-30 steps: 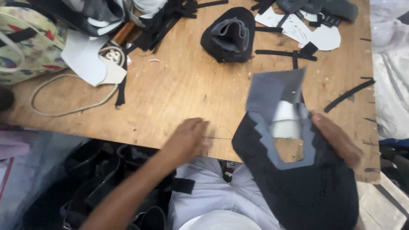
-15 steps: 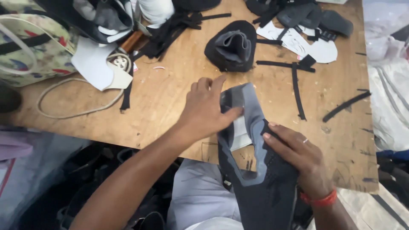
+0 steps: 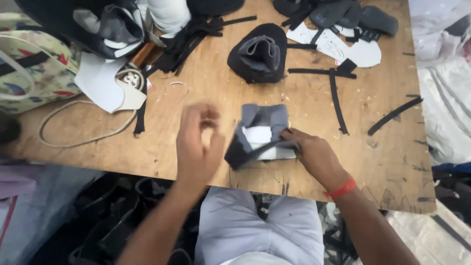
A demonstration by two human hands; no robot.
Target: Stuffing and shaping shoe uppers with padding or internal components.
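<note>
The right hand pins a folded grey and black fabric piece flat on the wooden worktop, near its front edge, fingers pressed onto a thin black strip that lies across the piece; its grip is closed on that strip and the fold beneath. The left hand hovers just beside the piece, blurred, so I cannot tell whether its grip is open or shut, and it seems to hold nothing. The fold looks loose, so it could spring open if the right fingers ease, and the piece sits close enough to the edge to slide off onto the lap. 1 floral bag rests at the far left corner; its contents are hidden. A second dark folded piece lies further back, with loose black strips and white cut-outs apart from it.
</note>
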